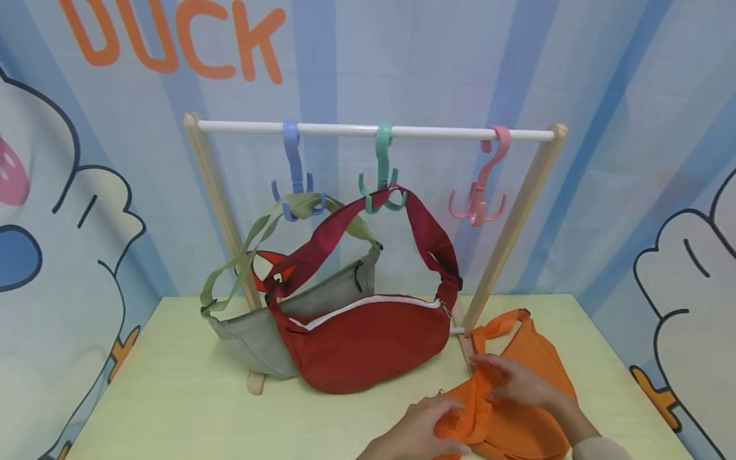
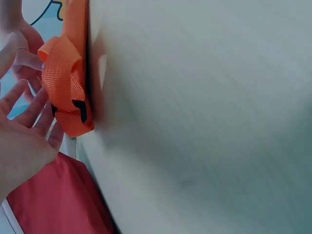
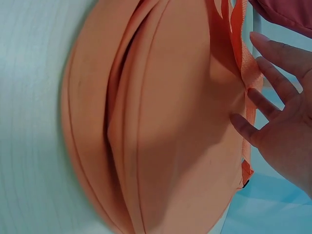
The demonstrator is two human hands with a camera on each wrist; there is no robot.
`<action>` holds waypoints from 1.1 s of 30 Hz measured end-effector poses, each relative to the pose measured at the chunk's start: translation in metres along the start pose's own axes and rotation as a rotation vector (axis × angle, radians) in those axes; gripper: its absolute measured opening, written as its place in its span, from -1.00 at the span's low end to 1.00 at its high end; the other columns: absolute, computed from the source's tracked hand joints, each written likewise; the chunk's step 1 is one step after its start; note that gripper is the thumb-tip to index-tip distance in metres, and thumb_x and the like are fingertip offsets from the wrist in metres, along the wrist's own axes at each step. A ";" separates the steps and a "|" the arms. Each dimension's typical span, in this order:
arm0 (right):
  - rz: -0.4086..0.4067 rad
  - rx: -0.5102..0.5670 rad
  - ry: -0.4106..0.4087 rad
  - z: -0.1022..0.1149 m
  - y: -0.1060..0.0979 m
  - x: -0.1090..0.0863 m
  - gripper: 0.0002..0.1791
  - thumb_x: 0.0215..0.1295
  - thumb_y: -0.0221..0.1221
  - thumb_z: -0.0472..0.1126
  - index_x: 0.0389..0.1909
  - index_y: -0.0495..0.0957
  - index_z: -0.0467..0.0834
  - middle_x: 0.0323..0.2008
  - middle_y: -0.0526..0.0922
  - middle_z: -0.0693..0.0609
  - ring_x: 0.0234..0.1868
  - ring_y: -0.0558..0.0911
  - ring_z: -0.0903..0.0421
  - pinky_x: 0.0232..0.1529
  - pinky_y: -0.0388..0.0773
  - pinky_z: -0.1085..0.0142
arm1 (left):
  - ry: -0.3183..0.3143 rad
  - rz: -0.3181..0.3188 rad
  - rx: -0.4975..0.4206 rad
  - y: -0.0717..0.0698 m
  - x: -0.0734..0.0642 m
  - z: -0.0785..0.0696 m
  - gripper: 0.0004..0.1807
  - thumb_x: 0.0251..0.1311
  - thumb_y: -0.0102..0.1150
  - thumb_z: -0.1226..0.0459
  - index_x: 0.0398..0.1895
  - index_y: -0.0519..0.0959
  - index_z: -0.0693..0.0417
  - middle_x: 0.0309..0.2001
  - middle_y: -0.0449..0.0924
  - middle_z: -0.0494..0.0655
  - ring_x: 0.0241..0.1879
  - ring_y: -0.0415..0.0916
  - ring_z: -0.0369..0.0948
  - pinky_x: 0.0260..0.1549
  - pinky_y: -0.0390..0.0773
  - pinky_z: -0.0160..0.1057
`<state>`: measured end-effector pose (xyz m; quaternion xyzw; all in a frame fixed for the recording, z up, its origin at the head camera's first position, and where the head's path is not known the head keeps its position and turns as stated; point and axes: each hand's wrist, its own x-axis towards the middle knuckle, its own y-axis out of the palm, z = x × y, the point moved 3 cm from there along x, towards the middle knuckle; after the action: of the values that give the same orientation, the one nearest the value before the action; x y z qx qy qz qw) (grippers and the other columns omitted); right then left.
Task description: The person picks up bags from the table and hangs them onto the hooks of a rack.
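Both left hand [image 1: 416, 429] and right hand [image 1: 520, 383] are loosely spread at the orange fabric sling bag [image 1: 546, 358] on the pale-yellow counter [image 1: 172, 383]; looks like sorting its orange webbing strap [image 2: 58, 78], next probably needs a pinch.

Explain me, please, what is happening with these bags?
A person has both hands, left and right, at the strap of an orange bag lying on the table. Behind it, a red bag hangs by its strap from the green hook, and a grey bag from the blue hook. The pink hook, on the same bar, carries no bag.
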<state>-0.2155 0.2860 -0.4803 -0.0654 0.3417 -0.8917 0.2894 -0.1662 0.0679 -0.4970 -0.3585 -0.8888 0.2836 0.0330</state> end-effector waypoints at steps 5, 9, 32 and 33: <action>-0.007 -0.024 -0.034 0.000 0.000 -0.002 -0.28 0.00 0.26 -0.35 0.24 0.25 -0.32 0.19 0.33 -0.25 0.14 0.30 -0.22 0.01 0.38 0.31 | -0.040 0.019 0.014 0.005 0.003 0.004 -0.49 -0.03 0.32 0.02 0.05 0.48 -0.21 -0.05 0.43 -0.47 -0.03 0.31 -0.37 -0.02 0.29 -0.15; -0.013 -0.025 -0.069 0.001 -0.001 -0.004 -0.28 -0.01 0.27 -0.35 0.23 0.25 -0.36 0.17 0.34 -0.28 0.12 0.31 -0.24 0.01 0.39 0.27 | -0.041 0.036 0.012 0.005 0.000 0.005 -0.49 -0.04 0.34 0.10 0.06 0.47 -0.21 -0.05 0.41 -0.48 -0.04 0.29 -0.40 -0.03 0.29 -0.20; -0.024 0.033 -0.104 -0.009 0.000 -0.010 -0.29 0.02 0.29 -0.30 0.22 0.25 -0.37 0.17 0.29 -0.34 0.19 0.29 0.16 0.04 0.31 0.43 | 0.022 0.106 -0.019 -0.002 -0.007 0.021 -0.47 -0.16 0.44 0.17 -0.01 0.53 -0.22 -0.09 0.39 -0.49 -0.10 0.27 -0.43 -0.07 0.34 -0.29; -0.027 0.037 -0.104 -0.010 0.001 -0.010 -0.29 0.02 0.29 -0.30 0.22 0.25 -0.37 0.17 0.29 -0.33 0.19 0.28 0.21 0.04 0.31 0.44 | 0.009 0.106 -0.026 -0.002 -0.006 0.022 -0.46 -0.17 0.45 0.19 -0.01 0.53 -0.24 -0.10 0.39 -0.49 -0.11 0.27 -0.43 -0.08 0.34 -0.29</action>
<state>-0.2096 0.2970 -0.4871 -0.1109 0.3090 -0.8970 0.2960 -0.1685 0.0518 -0.5134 -0.4069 -0.8720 0.2716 0.0173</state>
